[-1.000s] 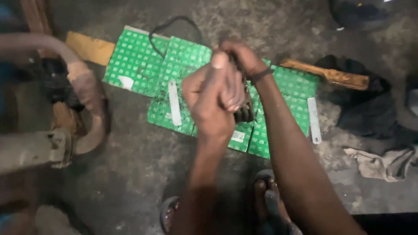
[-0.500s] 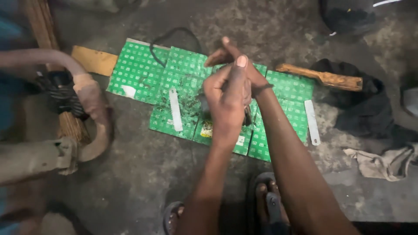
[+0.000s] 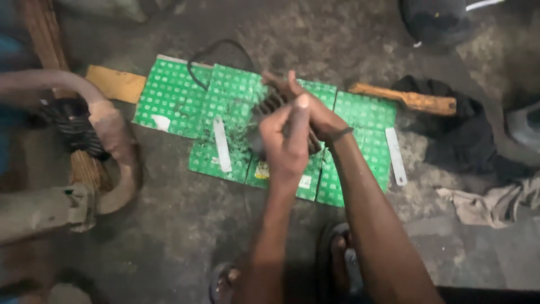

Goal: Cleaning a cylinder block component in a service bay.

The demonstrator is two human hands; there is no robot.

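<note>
- A dark ribbed metal part (image 3: 269, 107) is held over the green cardboard sheets (image 3: 180, 90) that are spread flat on the concrete floor (image 3: 180, 208)
- The left hand (image 3: 288, 141) is closed into a fist in front of the part, thumb raised; what is gripped inside cannot be told
- The right hand (image 3: 306, 110) is wrapped around the far side of the part, fingers clamped on it (a dark band is worn at that wrist)
- Dark crumbs are scattered on the sheets just below the part
- Two flat pale metal strips are seen: one (image 3: 221, 144) lying on the sheets left of the hands, the other (image 3: 395, 155) at the right edge of the sheets
- A wooden-handled brush (image 3: 410, 99) lies beyond the sheets to the right, next to a dark cloth (image 3: 467, 141)
- A rusty curved pipe (image 3: 115, 141) is seen at the left, well apart from the hands
- A black cord (image 3: 211, 50) loops over the top edge of the sheets
</note>
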